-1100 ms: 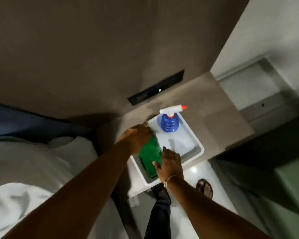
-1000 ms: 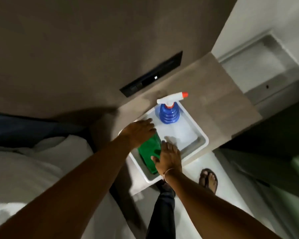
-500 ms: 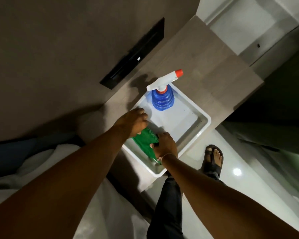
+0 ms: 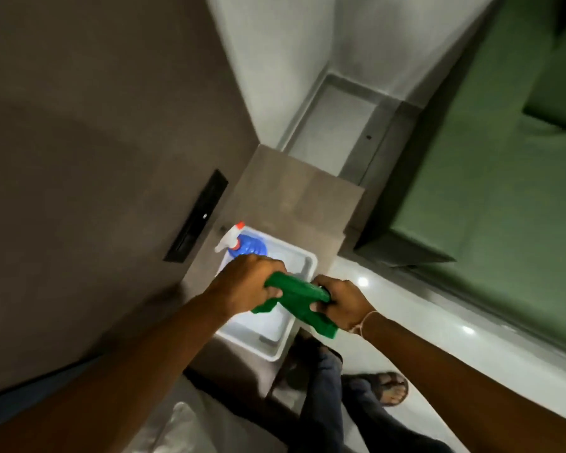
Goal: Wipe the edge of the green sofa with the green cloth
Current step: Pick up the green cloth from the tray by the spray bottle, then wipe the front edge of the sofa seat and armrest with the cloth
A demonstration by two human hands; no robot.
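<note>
The green cloth [image 4: 296, 297] is stretched between both hands, lifted above the white tray [image 4: 276, 349]. My left hand [image 4: 247, 281] grips its left end and my right hand [image 4: 342, 300] grips its right end, with a corner hanging below the wrist. The green sofa [image 4: 490, 178] fills the right side of the view, its near edge running along the shiny floor, well apart from the cloth and both hands.
A blue spray bottle [image 4: 247, 248] with a white trigger stands at the tray's far end. The tray sits on a wooden side table [image 4: 294, 197] against a brown wall. White bedding [image 4: 183, 429] lies at bottom left. My sandalled foot [image 4: 388, 389] stands on the floor.
Both hands closed on the green cloth and lifted it out of the tray. The view swung right, bringing the green sofa into sight.
</note>
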